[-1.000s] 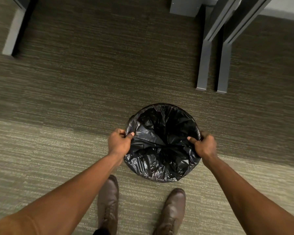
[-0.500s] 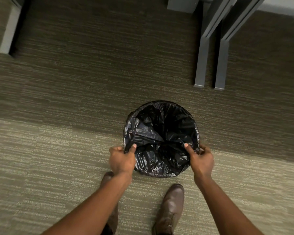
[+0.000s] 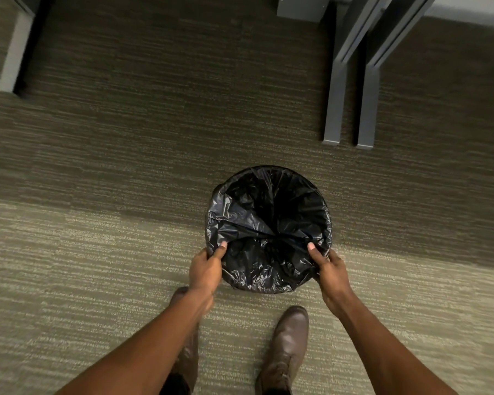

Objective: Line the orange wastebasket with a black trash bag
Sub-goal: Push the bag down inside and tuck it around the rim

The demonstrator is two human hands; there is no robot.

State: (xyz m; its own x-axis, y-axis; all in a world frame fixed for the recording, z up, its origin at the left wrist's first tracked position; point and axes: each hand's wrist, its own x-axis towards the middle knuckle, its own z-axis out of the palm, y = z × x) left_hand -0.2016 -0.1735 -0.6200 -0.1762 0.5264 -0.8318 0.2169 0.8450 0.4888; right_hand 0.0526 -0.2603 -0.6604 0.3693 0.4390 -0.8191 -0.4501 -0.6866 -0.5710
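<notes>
A round wastebasket stands on the carpet in front of my feet, wholly covered by a crinkled black trash bag (image 3: 268,223); no orange shows. The bag hangs into the opening and folds over the rim all round. My left hand (image 3: 206,270) grips the bag's near-left edge, thumb pressed on the plastic. My right hand (image 3: 330,269) grips the near-right edge the same way. A taut fold of plastic runs between the two thumbs.
Two grey metal desk legs (image 3: 332,109) stand just beyond the basket to the right. Another grey leg (image 3: 12,61) is at the far left. My brown shoes (image 3: 287,346) are right behind the basket on striped carpet.
Both hands have slid along the rim from its left and right sides toward the near side, pulling the bag's edge down over the basket. The view has shifted slightly.
</notes>
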